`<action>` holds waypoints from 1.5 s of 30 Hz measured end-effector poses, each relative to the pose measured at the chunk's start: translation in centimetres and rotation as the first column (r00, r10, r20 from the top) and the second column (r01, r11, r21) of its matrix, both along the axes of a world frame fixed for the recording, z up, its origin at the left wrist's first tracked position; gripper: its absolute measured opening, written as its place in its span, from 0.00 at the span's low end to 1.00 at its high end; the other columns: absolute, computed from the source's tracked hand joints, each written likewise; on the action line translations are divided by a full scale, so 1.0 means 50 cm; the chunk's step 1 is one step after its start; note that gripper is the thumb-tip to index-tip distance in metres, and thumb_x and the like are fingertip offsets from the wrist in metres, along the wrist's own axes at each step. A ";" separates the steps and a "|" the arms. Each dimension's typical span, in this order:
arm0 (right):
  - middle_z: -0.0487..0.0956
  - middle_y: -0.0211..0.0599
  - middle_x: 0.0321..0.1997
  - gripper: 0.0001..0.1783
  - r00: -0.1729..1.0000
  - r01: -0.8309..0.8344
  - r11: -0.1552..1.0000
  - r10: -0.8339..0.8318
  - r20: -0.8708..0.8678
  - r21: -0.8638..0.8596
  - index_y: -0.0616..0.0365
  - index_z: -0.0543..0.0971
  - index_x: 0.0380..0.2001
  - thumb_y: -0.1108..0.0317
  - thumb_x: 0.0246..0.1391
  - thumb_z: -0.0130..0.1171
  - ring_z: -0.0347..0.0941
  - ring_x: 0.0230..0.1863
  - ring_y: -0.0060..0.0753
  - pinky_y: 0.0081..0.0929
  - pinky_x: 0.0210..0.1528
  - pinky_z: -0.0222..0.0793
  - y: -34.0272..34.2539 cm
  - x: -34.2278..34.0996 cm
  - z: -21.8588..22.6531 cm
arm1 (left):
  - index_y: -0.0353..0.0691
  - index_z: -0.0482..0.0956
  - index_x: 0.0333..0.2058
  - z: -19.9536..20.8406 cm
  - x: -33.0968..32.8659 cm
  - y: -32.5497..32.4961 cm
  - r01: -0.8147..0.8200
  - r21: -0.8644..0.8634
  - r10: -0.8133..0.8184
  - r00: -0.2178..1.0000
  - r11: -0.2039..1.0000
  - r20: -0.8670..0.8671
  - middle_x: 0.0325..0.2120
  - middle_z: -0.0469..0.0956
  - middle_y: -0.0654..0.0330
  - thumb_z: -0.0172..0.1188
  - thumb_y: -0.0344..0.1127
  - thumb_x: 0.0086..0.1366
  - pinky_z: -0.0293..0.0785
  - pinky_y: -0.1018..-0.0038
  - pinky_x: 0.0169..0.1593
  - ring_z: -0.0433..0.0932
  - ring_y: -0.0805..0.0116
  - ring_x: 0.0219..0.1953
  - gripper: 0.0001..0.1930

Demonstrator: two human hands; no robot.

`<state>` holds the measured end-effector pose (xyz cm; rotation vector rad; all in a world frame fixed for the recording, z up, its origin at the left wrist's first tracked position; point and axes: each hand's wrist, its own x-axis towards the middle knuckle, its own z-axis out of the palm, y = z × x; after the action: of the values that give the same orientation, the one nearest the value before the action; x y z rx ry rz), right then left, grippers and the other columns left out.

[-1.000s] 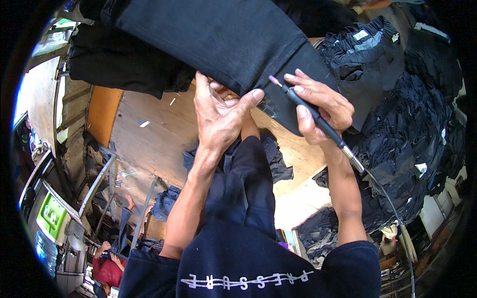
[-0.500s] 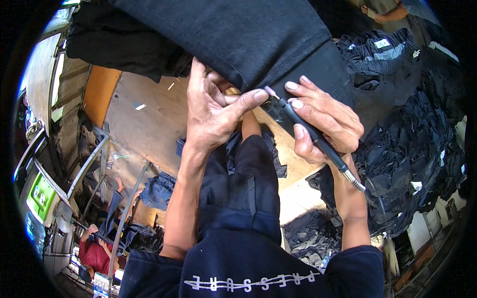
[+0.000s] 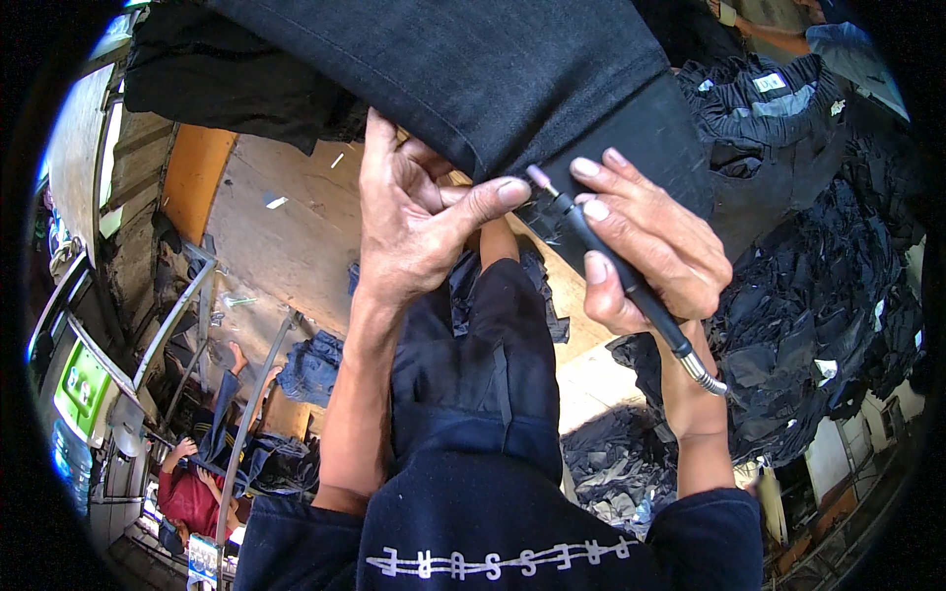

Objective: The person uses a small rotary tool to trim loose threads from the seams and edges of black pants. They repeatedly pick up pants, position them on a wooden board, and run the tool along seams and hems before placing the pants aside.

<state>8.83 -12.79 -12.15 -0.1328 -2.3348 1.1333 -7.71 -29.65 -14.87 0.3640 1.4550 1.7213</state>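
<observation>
Dark denim trousers point(image 3: 473, 79) lie stretched over a flat black board point(image 3: 650, 148) in front of me. At the near edge of the cloth, my left hand point(image 3: 414, 207) pinches it, thumb on top and the other fingers partly hidden beneath. My right hand point(image 3: 660, 236) is wrapped round a slim black rotary grinder handpiece point(image 3: 626, 271), held like a pen. Its pinkish grinding tip point(image 3: 539, 177) points at the cloth edge just beyond my left thumb; whether it touches cannot be made out. A ribbed metal flexible shaft point(image 3: 705, 376) leaves its rear end.
On the right rises a large heap of dark garments point(image 3: 818, 305), with elastic-waisted trousers point(image 3: 759, 108) at its top. More dark cloth point(image 3: 621, 463) lies low beside my right arm. At lower left a person in a red top point(image 3: 192, 497) sits behind metal bars point(image 3: 251, 424).
My right hand and the handpiece have shifted slightly right and down. My left hand has moved a little left, still holding the cloth edge.
</observation>
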 end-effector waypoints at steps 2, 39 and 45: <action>0.89 0.59 0.41 0.19 1.000 0.023 1.000 -0.023 -0.004 0.013 0.71 0.87 0.50 0.75 0.55 0.61 0.90 0.53 0.64 0.63 0.62 0.84 0.000 -0.001 0.001 | 0.35 0.50 0.76 -0.002 -0.001 -0.001 0.000 -0.008 0.000 1.000 1.000 0.000 0.55 0.82 0.36 0.77 0.18 0.63 0.93 0.63 0.56 0.88 0.47 0.56 0.51; 0.89 0.66 0.45 0.17 0.998 0.061 0.998 -0.061 0.028 0.029 0.73 0.84 0.50 0.77 0.59 0.59 0.88 0.55 0.67 0.67 0.64 0.82 -0.006 0.009 0.005 | 0.34 0.47 0.77 -0.004 -0.004 -0.001 0.013 0.009 -0.013 1.000 1.000 -0.009 0.54 0.81 0.34 0.77 0.20 0.64 0.93 0.60 0.57 0.88 0.46 0.56 0.53; 0.88 0.68 0.46 0.18 0.993 0.113 0.993 -0.115 0.040 0.043 0.73 0.84 0.52 0.76 0.60 0.60 0.88 0.56 0.66 0.67 0.64 0.81 0.005 0.011 0.005 | 0.35 0.46 0.77 -0.002 -0.003 -0.001 0.003 0.002 -0.003 1.000 1.000 0.009 0.56 0.80 0.33 0.78 0.20 0.63 0.92 0.61 0.57 0.88 0.46 0.56 0.54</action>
<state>9.39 -12.54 -11.92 -0.2747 -2.3537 1.0357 -7.85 -29.71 -14.98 0.3583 1.4455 1.7202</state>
